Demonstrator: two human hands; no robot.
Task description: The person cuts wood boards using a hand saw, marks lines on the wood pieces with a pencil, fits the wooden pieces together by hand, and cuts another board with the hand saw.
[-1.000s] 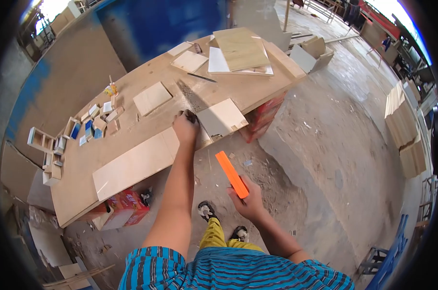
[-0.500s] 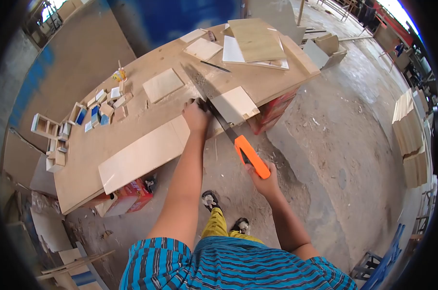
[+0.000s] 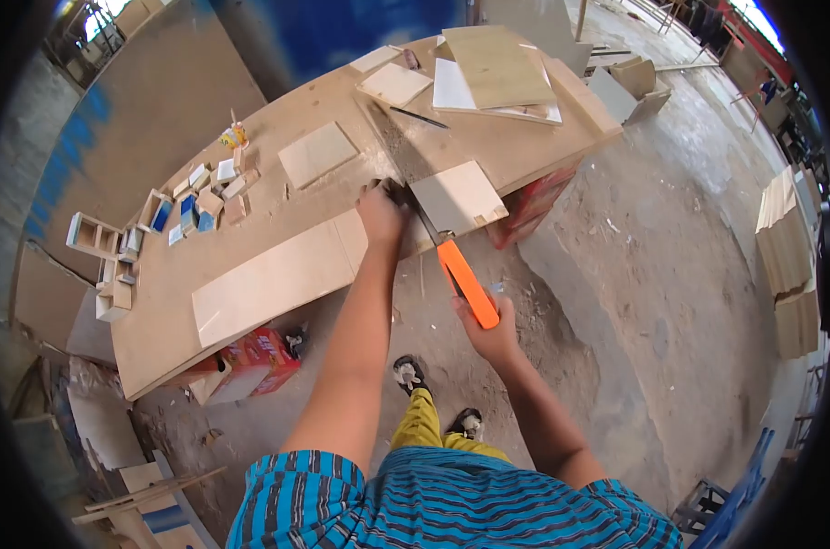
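My right hand (image 3: 493,329) is wrapped around the orange handle of a hand saw (image 3: 468,285). Its dark blade slants up and left across the near table edge, between a long pale wooden board (image 3: 278,279) and a squarer pale board piece (image 3: 459,197). Close beside the blade, my left hand (image 3: 383,215) bears down on the right end of the long board with curled fingers. Shadow partly hides those fingertips. Beyond the hands lie a loose square panel (image 3: 319,154) and a dark, thin pencil-like stick (image 3: 419,117).
The worktable (image 3: 168,352) rests on red cartons (image 3: 259,361). Small wood blocks (image 3: 211,201) and a yellow glue bottle (image 3: 234,137) are at its left. Stacked panels (image 3: 497,73) lie at the far right. Board stacks (image 3: 786,238) stand on the floor.
The saw has slid forward and up-left, its handle now nearer the table edge and less blade showing on the near side. My left hand stays by the blade. The view has shifted slightly.
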